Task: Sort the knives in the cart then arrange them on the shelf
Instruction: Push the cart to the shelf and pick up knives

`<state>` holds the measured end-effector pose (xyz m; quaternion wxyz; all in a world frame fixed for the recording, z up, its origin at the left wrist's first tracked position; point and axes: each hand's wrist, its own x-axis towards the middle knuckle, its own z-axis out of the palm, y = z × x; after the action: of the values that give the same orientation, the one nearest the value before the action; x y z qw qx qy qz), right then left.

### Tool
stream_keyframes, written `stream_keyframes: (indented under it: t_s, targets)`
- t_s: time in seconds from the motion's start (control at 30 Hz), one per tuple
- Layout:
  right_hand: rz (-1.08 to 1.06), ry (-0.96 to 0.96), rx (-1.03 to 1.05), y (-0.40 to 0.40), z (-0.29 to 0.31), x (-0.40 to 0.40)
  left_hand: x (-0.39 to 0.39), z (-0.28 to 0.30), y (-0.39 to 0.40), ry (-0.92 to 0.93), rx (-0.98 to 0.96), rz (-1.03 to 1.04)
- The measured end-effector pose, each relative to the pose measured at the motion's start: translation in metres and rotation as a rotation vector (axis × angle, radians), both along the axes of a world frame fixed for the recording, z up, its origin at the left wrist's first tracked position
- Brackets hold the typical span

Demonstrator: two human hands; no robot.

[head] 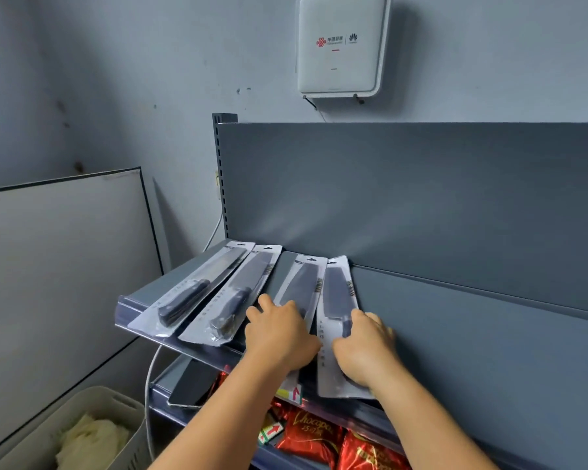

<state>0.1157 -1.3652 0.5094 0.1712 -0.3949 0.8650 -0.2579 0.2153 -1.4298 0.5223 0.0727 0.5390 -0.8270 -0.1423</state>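
Dim, bluish light — soft shadows, wide-angle bending at edges, perhaps slight blur.

The shelf (455, 317) is grey-blue. The 4 knife packages (336, 290) are pale grey with dark handles. The snack bags (306, 435) below are red with gold lettering.

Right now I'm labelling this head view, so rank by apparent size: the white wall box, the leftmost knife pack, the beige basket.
1. white wall box
2. leftmost knife pack

The beige basket is cut off by the frame and nearer the camera, so I won't rank it.
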Motion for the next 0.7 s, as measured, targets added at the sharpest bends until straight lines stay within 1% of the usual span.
stream_keyframes:
  t_s: [0.1,0.2,0.33,0.43,0.53,0.63,0.7]
  targets:
    - [0.000,-0.007,0.046,-0.002,0.006,0.007,0.003,-0.003,-0.003,-0.043,-0.028,-0.055]
    - [0.001,0.018,0.103,-0.003,0.008,0.012,0.006,-0.006,-0.008,-0.036,-0.013,-0.116]
    - [-0.026,0.042,0.104,0.001,0.012,0.017,0.010,-0.006,-0.010,-0.032,-0.033,-0.190]
    - [-0.012,0.103,0.055,0.015,0.015,0.024,0.017,-0.004,-0.003,-0.001,-0.176,-0.311]
    - [-0.006,0.178,-0.053,0.043,0.014,0.037,0.028,-0.006,0.017,0.079,-0.316,-0.451]
    - [-0.046,0.216,-0.130,0.080,0.007,0.055,0.043,-0.009,0.047,0.195,-0.379,-0.575]
    - [-0.096,0.217,-0.152,0.110,-0.003,0.067,0.054,-0.017,0.071,0.240,-0.393,-0.653]
